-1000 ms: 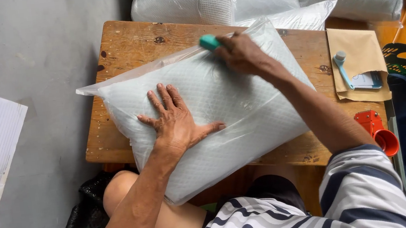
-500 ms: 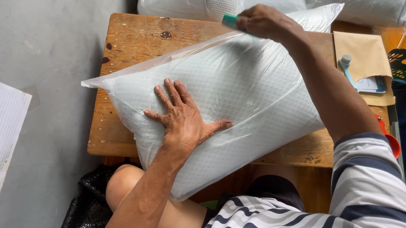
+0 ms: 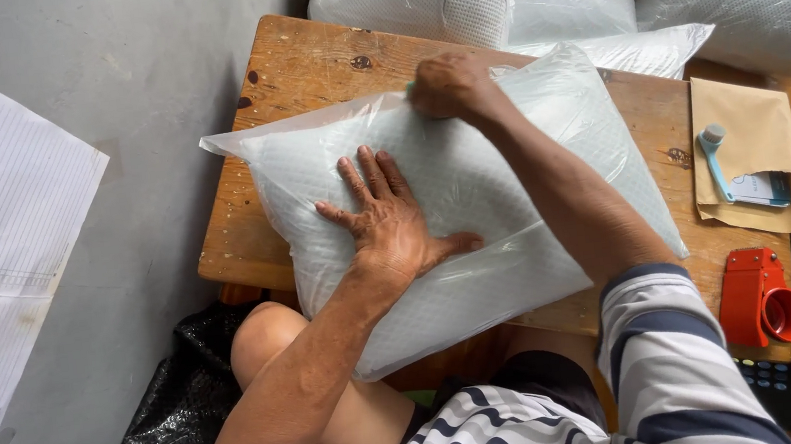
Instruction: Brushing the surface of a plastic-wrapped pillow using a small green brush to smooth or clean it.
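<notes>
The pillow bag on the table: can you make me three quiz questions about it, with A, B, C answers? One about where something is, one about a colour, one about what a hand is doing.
1. Where does the red tape dispenser sit?
A. on the bag
B. at the table's right end
C. on the floor

2. What colour is the envelope on the wooden table?
A. brown
B. green
C. pink

3. What is the left hand doing?
A. lying flat on the clear bag, fingers spread
B. holding a cup
C. hanging off the table

Answers:
1 B, it stands at the right end, clear of the bag.
2 A, it is tan paper with a small blue-handled tool on top.
3 A, the palm is on the bag, while the right hand is closed at the bag's far edge.
</notes>
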